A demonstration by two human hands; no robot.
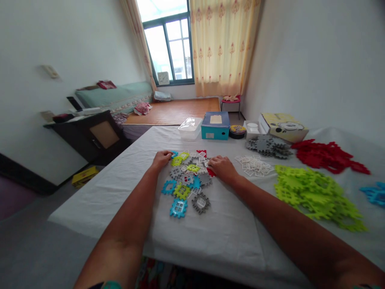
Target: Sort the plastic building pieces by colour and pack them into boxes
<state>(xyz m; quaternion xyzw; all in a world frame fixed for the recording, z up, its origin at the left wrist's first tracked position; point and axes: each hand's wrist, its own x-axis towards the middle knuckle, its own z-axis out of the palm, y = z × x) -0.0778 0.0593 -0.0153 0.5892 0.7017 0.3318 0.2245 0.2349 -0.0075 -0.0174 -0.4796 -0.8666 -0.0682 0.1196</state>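
Observation:
A loose pile of flat interlocking plastic tiles lies between my hands, in blue, lime green, grey and red, several with white window inserts. At its far left edge is my left hand (pixel 162 159), fingers curled against a small blue tile (pixel 174 154). My right hand (pixel 223 167) rests at the right side, its fingers bent over the pile's edge, touching white window inserts (pixel 202 159) and close to a red tile (pixel 211 173). Its fingertips are partly hidden. Nearer me lie a blue tile (pixel 178 208), a grey tile (pixel 201 203) and a green tile (pixel 181 192).
To the right are heaps of white inserts (pixel 254 165), grey tiles (pixel 267 146), red tiles (pixel 326 155) and green tiles (pixel 313 194). Along the far edge stand a clear plastic box (pixel 190 129), a blue box (pixel 215 130), a round tin (pixel 237 131) and a yellow box (pixel 284 126).

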